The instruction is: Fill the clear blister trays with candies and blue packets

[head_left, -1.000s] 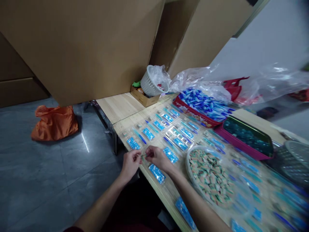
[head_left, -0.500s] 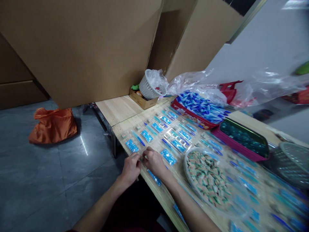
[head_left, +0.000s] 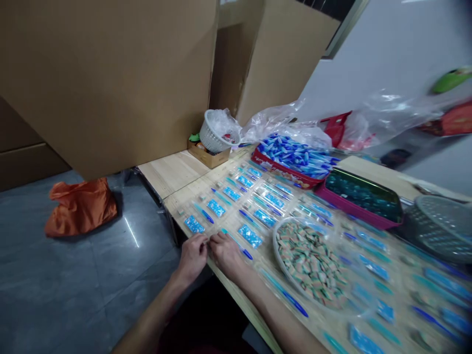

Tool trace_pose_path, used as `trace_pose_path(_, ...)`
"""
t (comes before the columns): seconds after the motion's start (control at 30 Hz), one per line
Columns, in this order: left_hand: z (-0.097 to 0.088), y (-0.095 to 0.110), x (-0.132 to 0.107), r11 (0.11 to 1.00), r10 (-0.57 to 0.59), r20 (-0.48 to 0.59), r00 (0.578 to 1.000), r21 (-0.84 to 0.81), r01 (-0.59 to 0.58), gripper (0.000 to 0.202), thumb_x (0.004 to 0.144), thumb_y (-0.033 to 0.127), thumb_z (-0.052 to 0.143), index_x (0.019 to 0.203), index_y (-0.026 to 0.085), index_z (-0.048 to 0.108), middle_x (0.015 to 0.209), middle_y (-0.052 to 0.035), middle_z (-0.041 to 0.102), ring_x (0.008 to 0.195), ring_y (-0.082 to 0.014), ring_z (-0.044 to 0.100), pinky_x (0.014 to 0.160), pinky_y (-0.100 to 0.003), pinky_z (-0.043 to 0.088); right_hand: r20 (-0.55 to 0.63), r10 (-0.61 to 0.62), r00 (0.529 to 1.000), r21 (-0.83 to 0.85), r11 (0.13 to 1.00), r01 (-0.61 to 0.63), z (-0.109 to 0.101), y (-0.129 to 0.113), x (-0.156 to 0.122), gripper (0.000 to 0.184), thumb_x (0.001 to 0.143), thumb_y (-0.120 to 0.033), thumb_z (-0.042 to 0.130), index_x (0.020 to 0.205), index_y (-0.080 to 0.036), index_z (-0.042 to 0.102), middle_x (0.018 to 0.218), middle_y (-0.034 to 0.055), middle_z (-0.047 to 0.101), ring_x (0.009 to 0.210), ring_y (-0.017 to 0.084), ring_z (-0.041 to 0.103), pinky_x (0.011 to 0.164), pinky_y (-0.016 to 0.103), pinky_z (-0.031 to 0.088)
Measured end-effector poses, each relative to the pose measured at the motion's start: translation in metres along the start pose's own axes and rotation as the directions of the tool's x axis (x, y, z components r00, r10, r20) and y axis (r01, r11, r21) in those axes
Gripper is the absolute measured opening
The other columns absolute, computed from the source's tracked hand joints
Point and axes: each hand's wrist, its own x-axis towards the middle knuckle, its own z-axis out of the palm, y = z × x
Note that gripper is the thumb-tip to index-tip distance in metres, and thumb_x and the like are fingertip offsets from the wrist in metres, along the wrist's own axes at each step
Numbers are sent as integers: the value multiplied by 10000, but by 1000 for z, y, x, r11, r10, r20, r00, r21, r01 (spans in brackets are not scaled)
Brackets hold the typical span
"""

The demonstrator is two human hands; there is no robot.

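My left hand [head_left: 192, 254] is closed in a pinch at the table's near edge, fingertips turned inward. Close against it, my right hand [head_left: 225, 253] has its fingers curled together, almost touching the left. Whatever the fingertips hold is hidden or too small to name. Just beyond them lies a blue patterned rectangular piece [head_left: 194, 224] in a clear plastic tray. A blue pen [head_left: 204, 213] rests beside it. Under my right forearm side lies another pen [head_left: 295, 303]. A round clear tub [head_left: 277, 255] of small striped pieces [head_left: 313, 260] stands to the right of my right hand.
Rows of clear trays with pens cover the wooden table [head_left: 173, 173]. Behind them are a red box [head_left: 282, 173] of blue pens, a pink bin [head_left: 354, 209] and a white basket [head_left: 217, 140]. Large cardboard boxes [head_left: 110, 83] stand behind; an orange bag [head_left: 81, 206] lies on the floor.
The camera view has turned slightly, so the table items sit further left. Both hands remain together at the table edge, fingers still pinched; the right hand lies flatter and lower.
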Motion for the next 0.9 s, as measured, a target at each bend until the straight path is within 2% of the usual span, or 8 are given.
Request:
trace_pose_path(0.13,-5,8,12,999,40,-37,999,30,-38,273,754,4,471,887,148,661,861,-59,681,778,-157,646,688,-257,529,-192,95,977,248,968,-45,-22,16,-16,234,852,-94,472,884,-181,687,879,73,698,844,204,620,774,320,484)
trace_pose_path(0.27,-6,25,36,999,48,-65,997,3,-48,276,754,17,463,874,146,676,861,-61,692,772,-157,648,672,-255,523,-365,353,861,462,872,-162,-59,54,-60,227,870,-220,467,909,-192,690,915,75,714,858,212,658,776,341,517)
trace_pose_path(0.4,-1,41,60,996,-9,-38,999,-84,6,232,757,64,482,846,143,680,831,-55,691,693,-138,639,615,-233,511,-375,585,719,546,766,-339,-82,91,-116,225,817,-340,524,841,-200,698,862,70,721,801,227,665,709,337,523)
trace_pose_path(0.5,6,55,70,988,-39,20,999,-150,42,207,746,91,496,827,136,680,763,-43,682,635,-129,625,572,-217,496,-375,685,625,563,704,-433,-88,111,-150,244,781,-372,537,832,-196,698,841,77,719,773,232,659,694,340,514)
trace_pose_path(0.57,18,69,74,980,-12,88,996,-195,29,184,735,107,512,801,136,681,738,-36,679,613,-124,617,553,-207,484,-361,725,586,565,670,-481,-90,121,-167,250,762,-362,534,828,-180,692,801,79,710,722,224,649,679,339,509)
trace_pose_path(0.63,36,87,75,968,45,174,984,-249,0,161,729,129,535,787,140,685,740,-33,682,603,-119,613,545,-199,477,-321,736,596,533,660,-529,-93,125,-176,240,742,-337,543,830,-164,685,765,75,695,685,217,633,662,336,499)
trace_pose_path(0.77,90,126,74,942,160,390,907,-335,-22,149,712,137,559,761,145,700,671,-20,675,565,-119,594,530,-200,458,-194,645,740,356,749,-559,-96,120,-174,199,727,-234,580,881,-168,686,847,68,677,793,220,612,713,323,465)
trace_pose_path(0.9,138,143,77,899,98,517,851,-413,147,194,679,81,543,770,146,702,660,-12,676,571,-124,603,526,-199,463,-139,545,827,224,830,-510,-91,110,-158,257,697,-100,584,929,-170,670,920,62,652,900,210,577,787,299,426)
